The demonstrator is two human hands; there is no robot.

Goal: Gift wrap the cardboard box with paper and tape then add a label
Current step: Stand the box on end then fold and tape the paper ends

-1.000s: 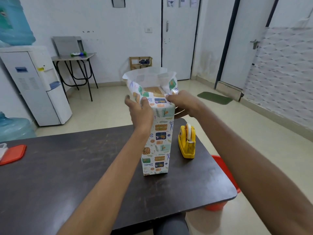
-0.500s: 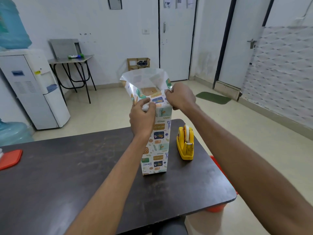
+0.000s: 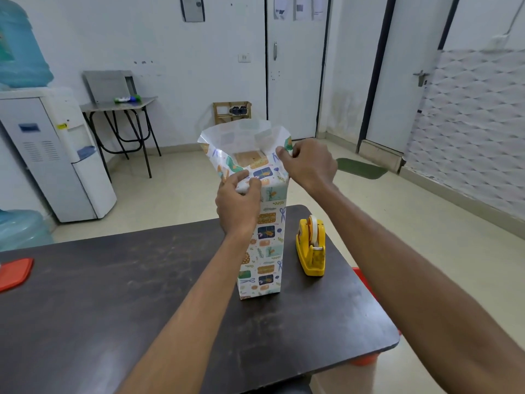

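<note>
A tall box stands upright on the dark table point(image 3: 113, 302), its sides covered in patterned wrapping paper point(image 3: 268, 245). The paper's top end flares open above the box, and the brown cardboard top point(image 3: 250, 158) shows inside. My left hand point(image 3: 238, 203) pinches the near-left edge of the loose paper at the box's top. My right hand point(image 3: 309, 163) pinches the right edge of the paper near the top corner. A yellow tape dispenser point(image 3: 311, 247) with a white roll sits on the table just right of the box.
A red lid point(image 3: 14, 273) lies at the table's left edge. A red object point(image 3: 365, 359) shows below the table's right edge. A water dispenser point(image 3: 56, 155), a small folding table point(image 3: 119, 106) and doors stand beyond.
My left hand moved from flat against the box's side to pinching the paper's near edge. My right hand shifted up along the right edge. The paper's top flap is folded further in.
</note>
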